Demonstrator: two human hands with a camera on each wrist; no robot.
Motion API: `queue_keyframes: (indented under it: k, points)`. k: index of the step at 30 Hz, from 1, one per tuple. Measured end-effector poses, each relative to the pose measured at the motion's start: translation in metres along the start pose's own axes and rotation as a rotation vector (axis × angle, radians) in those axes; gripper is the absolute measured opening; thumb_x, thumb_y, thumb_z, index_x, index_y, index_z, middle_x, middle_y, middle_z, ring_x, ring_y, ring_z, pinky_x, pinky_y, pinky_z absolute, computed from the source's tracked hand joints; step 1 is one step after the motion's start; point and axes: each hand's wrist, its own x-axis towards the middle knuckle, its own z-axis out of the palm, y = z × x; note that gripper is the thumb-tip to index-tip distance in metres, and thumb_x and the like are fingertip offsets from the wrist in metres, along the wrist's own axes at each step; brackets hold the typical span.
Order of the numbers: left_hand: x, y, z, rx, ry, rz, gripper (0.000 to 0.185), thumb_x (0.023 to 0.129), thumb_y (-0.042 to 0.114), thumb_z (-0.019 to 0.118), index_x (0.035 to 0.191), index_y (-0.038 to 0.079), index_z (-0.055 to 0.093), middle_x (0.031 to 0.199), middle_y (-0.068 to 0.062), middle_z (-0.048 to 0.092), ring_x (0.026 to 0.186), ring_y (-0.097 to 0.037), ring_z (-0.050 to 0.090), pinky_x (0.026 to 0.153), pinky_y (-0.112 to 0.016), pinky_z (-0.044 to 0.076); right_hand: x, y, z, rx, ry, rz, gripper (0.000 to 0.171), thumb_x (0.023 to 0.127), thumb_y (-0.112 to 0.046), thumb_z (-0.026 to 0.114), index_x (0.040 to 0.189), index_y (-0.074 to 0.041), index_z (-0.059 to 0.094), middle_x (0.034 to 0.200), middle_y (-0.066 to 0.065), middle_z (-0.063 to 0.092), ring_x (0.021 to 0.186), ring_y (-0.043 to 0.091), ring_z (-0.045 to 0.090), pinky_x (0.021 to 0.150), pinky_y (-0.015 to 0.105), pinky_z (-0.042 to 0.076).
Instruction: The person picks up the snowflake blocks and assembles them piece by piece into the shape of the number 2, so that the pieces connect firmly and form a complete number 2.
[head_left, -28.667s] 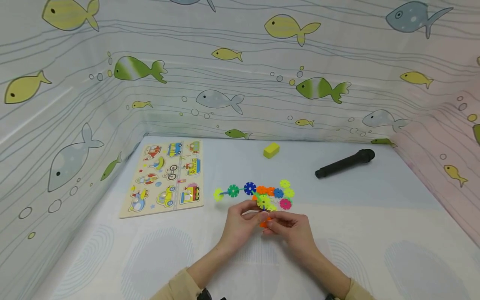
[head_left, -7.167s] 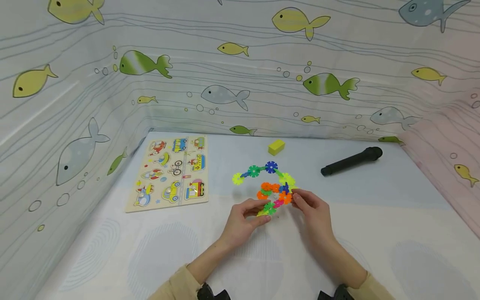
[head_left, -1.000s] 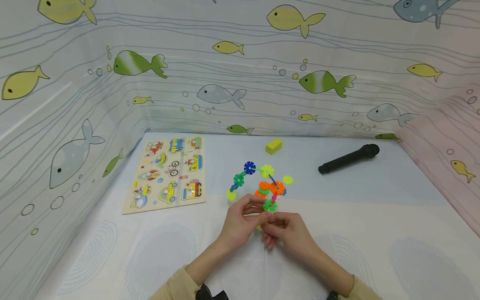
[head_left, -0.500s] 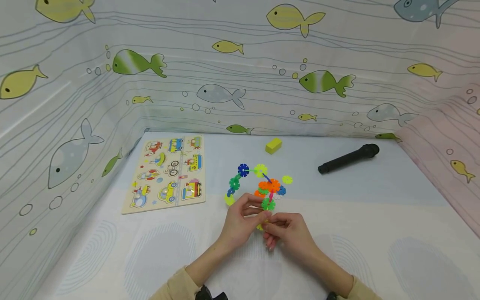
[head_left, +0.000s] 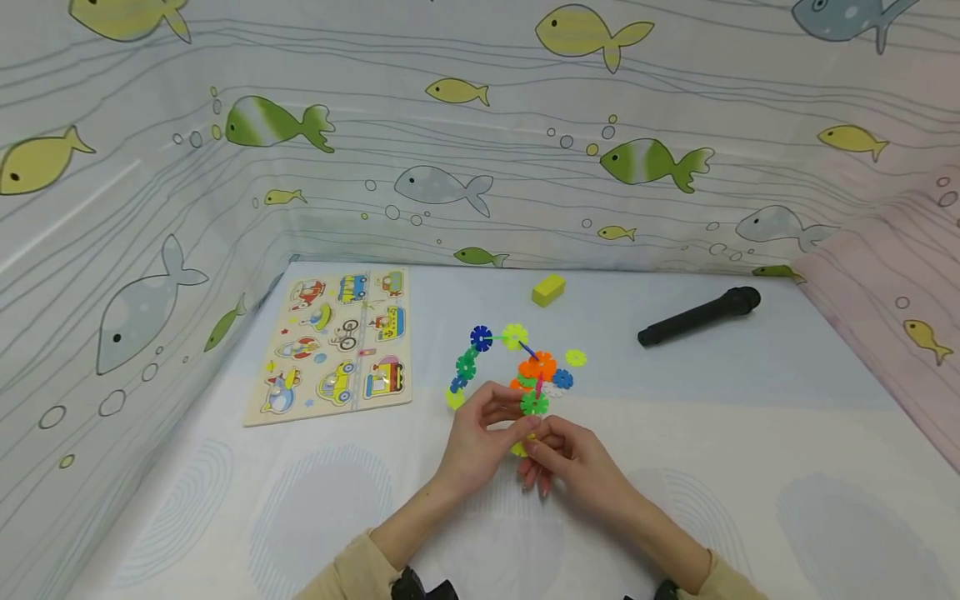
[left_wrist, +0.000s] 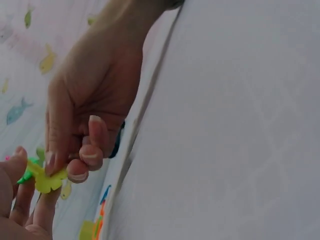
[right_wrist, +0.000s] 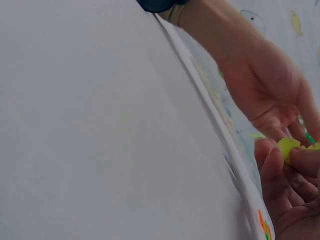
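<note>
The left hand (head_left: 480, 429) and right hand (head_left: 562, 457) meet low over the tabletop (head_left: 750, 433), each grip pinching a yellow-green snowflake disc (left_wrist: 48, 181) at the near end of the linked disc chain (head_left: 517, 371). Judging by this, most discs are joined; 1 loose disc (head_left: 575, 358) lies beside it, unattached

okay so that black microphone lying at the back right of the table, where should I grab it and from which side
Grip the black microphone around the middle of its slim handle, coming down from above with the fingers across its length. It lies flat and slanted, with its wider head toward the far right, so the narrower straight shaft likely gives the surest hold, and nothing stands beside it.
</note>
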Motion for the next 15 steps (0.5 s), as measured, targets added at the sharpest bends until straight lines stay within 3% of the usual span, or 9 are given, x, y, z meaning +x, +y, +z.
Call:
queue_keyframes:
  k: [7, 15]
  points:
    - [0.0002, 0.0037, 0.0005, -0.002, -0.003, 0.022, 0.026, 0.090, 0.010, 0.075, 0.111, 0.007, 0.060, 0.109, -0.009, 0.069, 0.103, -0.020, 0.068, 0.087, -0.026, 0.057, -0.0007, 0.0024, 0.0039, 0.083, 0.040, -0.077, 0.021, 0.100, -0.017, 0.061, 0.096, 0.004, 0.057, 0.078, 0.017, 0.068, 0.057, 0.018, 0.061, 0.055, 0.032, 0.058]
    - [-0.0010, 0.0017, -0.0005, 0.004, -0.021, 0.002, 0.025, 0.090, 0.009, 0.074, 0.111, 0.007, 0.060, 0.110, -0.010, 0.068, 0.102, -0.021, 0.068, 0.084, -0.025, 0.058, -0.0007, 0.0052, 0.0053, 0.115, 0.069, -0.048, 0.022, 0.098, -0.015, 0.065, 0.094, 0.006, 0.058, 0.075, 0.018, 0.067, 0.056, 0.016, 0.060, 0.053, 0.028, 0.056]
